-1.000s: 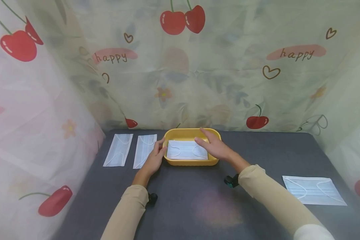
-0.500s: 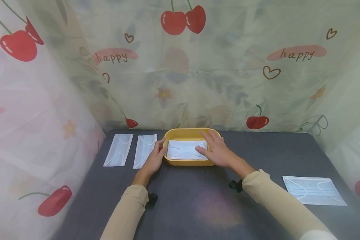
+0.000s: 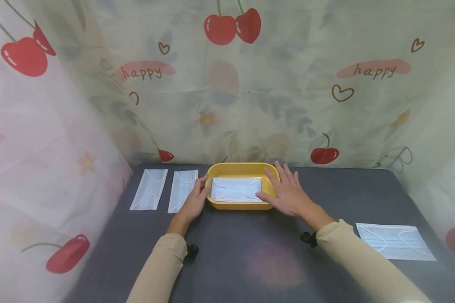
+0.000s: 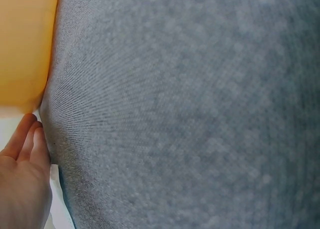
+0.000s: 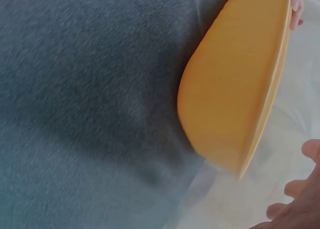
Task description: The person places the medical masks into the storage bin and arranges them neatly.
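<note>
A yellow tray point(image 3: 238, 169) stands at the middle back of the dark table, with one white face mask point(image 3: 236, 189) lying flat inside it. My left hand point(image 3: 195, 201) touches the tray's left end, thumb and fingertips against its wall. In the left wrist view the fingers point(image 4: 25, 154) lie nearly straight beside the tray point(image 4: 22, 44). My right hand point(image 3: 288, 191) is flat with spread fingers at the tray's right end, its thumb near the front right corner. It holds nothing. The right wrist view shows the tray's outer wall point(image 5: 235, 84) close up.
Two more masks point(image 3: 149, 189) point(image 3: 182, 189) lie side by side left of the tray. Another mask point(image 3: 395, 241) lies at the right near the table's front. Cherry-printed cloth point(image 3: 250, 105) walls the table on the back and both sides.
My right hand has slid to the right, off the mask in the tray and onto the tray's right end. The left hand and the tray have stayed put.
</note>
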The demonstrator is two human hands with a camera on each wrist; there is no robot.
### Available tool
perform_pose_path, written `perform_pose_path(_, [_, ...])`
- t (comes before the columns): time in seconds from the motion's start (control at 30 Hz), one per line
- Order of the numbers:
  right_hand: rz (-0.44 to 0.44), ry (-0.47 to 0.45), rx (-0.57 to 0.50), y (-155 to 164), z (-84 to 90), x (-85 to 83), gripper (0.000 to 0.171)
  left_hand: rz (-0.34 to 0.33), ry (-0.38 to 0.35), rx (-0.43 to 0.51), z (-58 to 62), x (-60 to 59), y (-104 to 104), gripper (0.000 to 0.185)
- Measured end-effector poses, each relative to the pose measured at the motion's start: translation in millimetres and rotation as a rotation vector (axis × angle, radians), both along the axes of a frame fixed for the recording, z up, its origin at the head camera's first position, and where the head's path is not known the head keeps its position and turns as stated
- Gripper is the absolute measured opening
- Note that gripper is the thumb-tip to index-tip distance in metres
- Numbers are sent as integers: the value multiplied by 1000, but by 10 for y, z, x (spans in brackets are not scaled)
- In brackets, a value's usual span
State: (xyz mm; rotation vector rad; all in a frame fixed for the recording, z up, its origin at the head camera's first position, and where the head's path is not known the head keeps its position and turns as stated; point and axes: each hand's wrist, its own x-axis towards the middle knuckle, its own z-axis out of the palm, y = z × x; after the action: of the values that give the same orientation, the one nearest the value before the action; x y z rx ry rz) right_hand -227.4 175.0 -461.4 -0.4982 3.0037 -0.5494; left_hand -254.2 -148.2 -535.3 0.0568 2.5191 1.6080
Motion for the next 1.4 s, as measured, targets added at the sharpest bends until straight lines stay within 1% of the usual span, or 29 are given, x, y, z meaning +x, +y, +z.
perform_pose_path(0.13, [-8,28,38,77,-19,8,93,6,-5,-1,-7,-5,2,49])
perform_pose_path(0.4, [-29,54,98,266,-77,20,93,1,13,-2,-1,-2,5,49])
perform_pose_path(0.7, [-63,5,130,460,-118,43,93,-7,3,2,-13,-3,-9,49])
perform_pose_path(1.0, [-103,-56,123,636,-139,85,96,-9,9,0,4,-1,-6,49])
perform_pose_path(1.23, [-136,-76,131,831,-162,136,98,-3,-5,-7,-1,-8,-9,49])
perform_pose_path(1.4, [-162,-78,137,1000,-191,179,100,-9,2,-8,-13,-13,-12,50])
